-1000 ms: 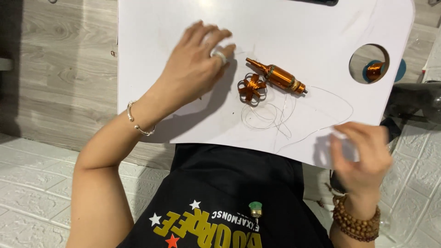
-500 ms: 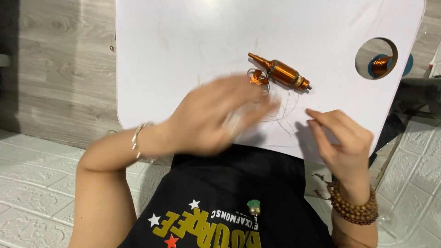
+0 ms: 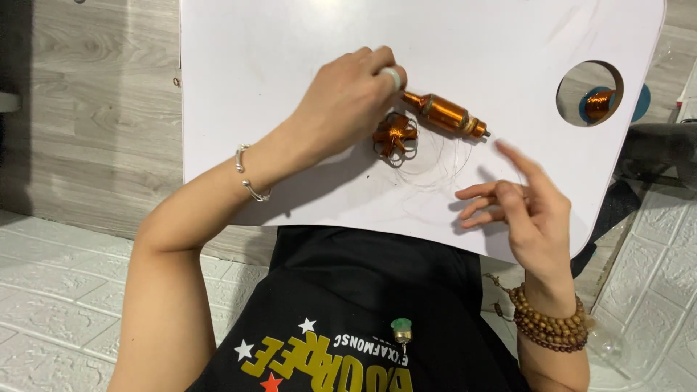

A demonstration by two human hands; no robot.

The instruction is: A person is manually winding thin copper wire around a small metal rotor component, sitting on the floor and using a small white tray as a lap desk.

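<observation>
A copper-coloured wire spool (image 3: 446, 115) lies tilted on the white table (image 3: 254, 72). Just beside it, toward me, sits a small flower-shaped coil of copper wire (image 3: 396, 135), with loose loops of thin wire (image 3: 435, 165) spread around it. My left hand (image 3: 348, 105), with a ring and a silver bracelet, rests curled on the table, its fingertips pinched at the spool's narrow left end. My right hand (image 3: 526, 207), wearing a wooden bead bracelet, hovers over the table's near right part with fingers spread and nothing visibly held.
A round hole (image 3: 573, 81) in the table's far right corner shows a second copper spool (image 3: 599, 104) and something blue below. Grey wood flooring lies to the left, white tiles near me. My black printed shirt fills the bottom of the view.
My left hand has swung from the table's near edge back up to the spool's end. My right hand has opened its fingers and risen over the table.
</observation>
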